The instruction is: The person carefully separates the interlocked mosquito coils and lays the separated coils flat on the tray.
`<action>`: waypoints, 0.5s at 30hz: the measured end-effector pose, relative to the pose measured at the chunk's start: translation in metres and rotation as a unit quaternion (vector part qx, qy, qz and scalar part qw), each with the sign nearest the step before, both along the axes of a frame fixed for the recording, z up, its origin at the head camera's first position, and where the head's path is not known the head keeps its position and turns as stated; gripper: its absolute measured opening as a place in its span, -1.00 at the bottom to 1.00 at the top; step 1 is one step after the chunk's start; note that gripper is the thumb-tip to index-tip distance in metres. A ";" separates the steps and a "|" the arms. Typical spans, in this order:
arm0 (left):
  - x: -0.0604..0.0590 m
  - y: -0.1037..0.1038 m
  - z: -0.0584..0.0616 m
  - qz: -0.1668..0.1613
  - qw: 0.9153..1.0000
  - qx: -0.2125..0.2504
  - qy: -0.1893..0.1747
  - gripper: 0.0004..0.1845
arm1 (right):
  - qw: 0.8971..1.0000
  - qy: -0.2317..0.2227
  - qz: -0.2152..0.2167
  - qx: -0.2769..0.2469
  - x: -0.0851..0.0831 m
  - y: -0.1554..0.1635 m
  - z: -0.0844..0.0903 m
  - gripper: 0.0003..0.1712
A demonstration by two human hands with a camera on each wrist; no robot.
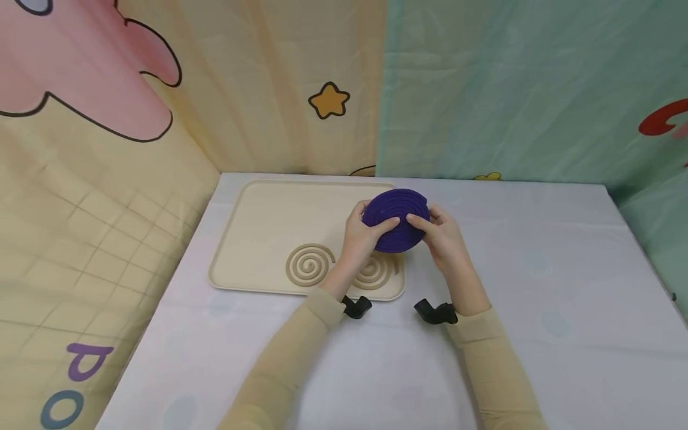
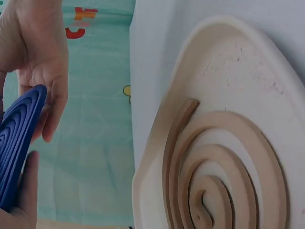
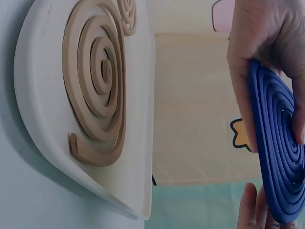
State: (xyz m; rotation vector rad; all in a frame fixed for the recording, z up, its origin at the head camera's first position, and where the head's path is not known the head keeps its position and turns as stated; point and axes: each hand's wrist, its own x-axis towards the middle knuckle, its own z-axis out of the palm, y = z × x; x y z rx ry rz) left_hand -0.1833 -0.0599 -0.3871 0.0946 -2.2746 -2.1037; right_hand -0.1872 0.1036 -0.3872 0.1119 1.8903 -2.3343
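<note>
A dark purple-blue mosquito coil (image 1: 396,204), its spiral rings packed tightly into a disc, is held up over the tray's right end. My left hand (image 1: 359,233) grips its left edge, thumb on the face and fingers behind. On the opposite edge my right hand (image 1: 447,243) does the same, and the two thumb tips come close together near the middle. Seen from the right wrist, the blue coil (image 3: 274,143) stands tilted, nearly edge-on. Two tan mosquito coils, one on the left (image 1: 310,265) and one on the right (image 1: 372,276), lie flat below; my left forearm partly covers the right one.
The cream tray (image 1: 258,227) has a low raised rim and sits on a white-covered table (image 1: 537,269). Behind hang printed cloth curtains (image 1: 462,89). Black mounts, one at the left wrist (image 1: 357,307) and one at the right (image 1: 436,312), stick out inward.
</note>
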 end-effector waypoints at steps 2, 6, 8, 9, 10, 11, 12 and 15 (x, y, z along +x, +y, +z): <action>0.001 -0.003 0.002 -0.026 0.999 -0.042 0.000 -0.49 | 0.999 0.038 -0.035 0.016 0.002 0.003 0.002 -0.72; 0.004 -0.009 0.005 -0.067 0.991 -0.119 -0.005 -0.52 | 0.990 0.103 -0.073 0.061 0.005 0.008 0.004 -0.71; 0.004 -0.013 0.006 -0.073 0.989 -0.131 -0.004 -0.53 | 0.987 0.114 -0.074 0.086 0.005 0.009 0.004 -0.64; 0.005 -0.014 0.007 -0.071 0.989 -0.131 -0.004 -0.52 | 0.986 0.114 -0.071 0.097 0.005 0.010 0.003 -0.62; 0.005 -0.016 0.007 -0.064 0.990 -0.123 -0.002 -0.52 | 0.985 0.113 -0.069 0.106 0.005 0.010 0.003 -0.62; 0.005 -0.018 0.006 -0.055 0.992 -0.111 0.000 -0.52 | 0.985 0.112 -0.066 0.110 0.004 0.010 0.002 -0.63; 0.005 -0.019 0.006 -0.043 0.994 -0.097 0.002 -0.51 | 0.986 0.110 -0.064 0.110 0.004 0.010 0.001 -0.67; 0.005 -0.020 0.003 0.007 0.999 -0.039 0.010 -0.49 | 0.989 0.101 -0.053 0.096 0.004 0.010 -0.001 -0.82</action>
